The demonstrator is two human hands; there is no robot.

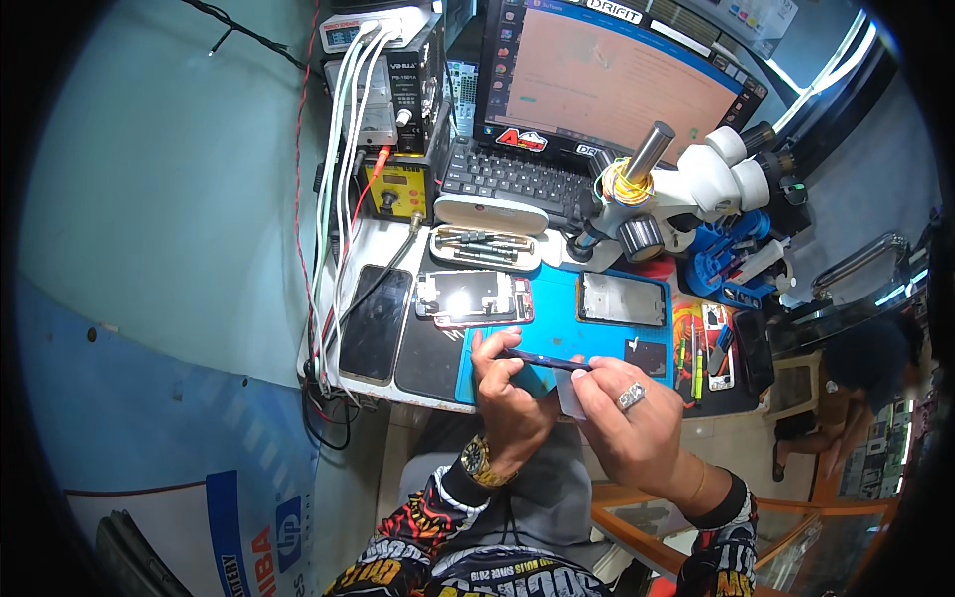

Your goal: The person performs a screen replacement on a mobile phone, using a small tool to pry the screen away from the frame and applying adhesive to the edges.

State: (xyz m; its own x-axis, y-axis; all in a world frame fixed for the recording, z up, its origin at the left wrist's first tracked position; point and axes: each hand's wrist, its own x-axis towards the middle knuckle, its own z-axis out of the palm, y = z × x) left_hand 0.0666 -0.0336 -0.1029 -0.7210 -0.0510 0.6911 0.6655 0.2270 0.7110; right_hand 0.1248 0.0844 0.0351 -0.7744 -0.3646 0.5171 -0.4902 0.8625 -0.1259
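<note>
Dark slim slab in both hands, opened phone lying bare on desk

Looks mid-job, judging by the parts laid out. Done: the red-framed phone (527,304) is open, innards exposed, with strong glare on its silver part. The grey-faced panel (623,299) lies apart from it on the blue mat (557,323). Not done: nothing is closed up on the red-framed phone, and the dark slim slab (545,360) is not set down. Can't tell which unit the slab belongs to.

Slab is held up in front of the person, over the near edge of the desk (428,401), turned nearly edge-on to the camera. Looks thin, straight and dark, slightly bluish; its face doesn't show, so condition is unclear. A whitish sheet (570,396) hangs just below it by the right fingers; can't tell if attached or only held alongside.

Left hand (512,413): fingers narrow, gripping the slab's left end. Right hand (637,423): thumb and fingers pinched at its right end.

Around: black phone (376,323) at the left of the desk, open tool case (487,249) behind the red-framed phone, microscope (686,189) at back right.
</note>
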